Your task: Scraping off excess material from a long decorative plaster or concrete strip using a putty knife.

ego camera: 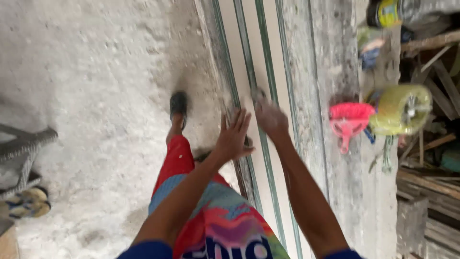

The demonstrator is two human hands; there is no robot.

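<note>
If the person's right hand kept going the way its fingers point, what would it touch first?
Most likely the stack of pale sheets with green edges running along the floor: the right hand is stretched out above them, fingers aimed along their length. The picture is blurred, so it may already be touching them.

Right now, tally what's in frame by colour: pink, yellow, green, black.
Pink: 1, pink plastic dustpan
Yellow: 1, yellow twine spool
Green: 3, green-edged long panels
Black: 1, black sandal
Total: 6
</note>
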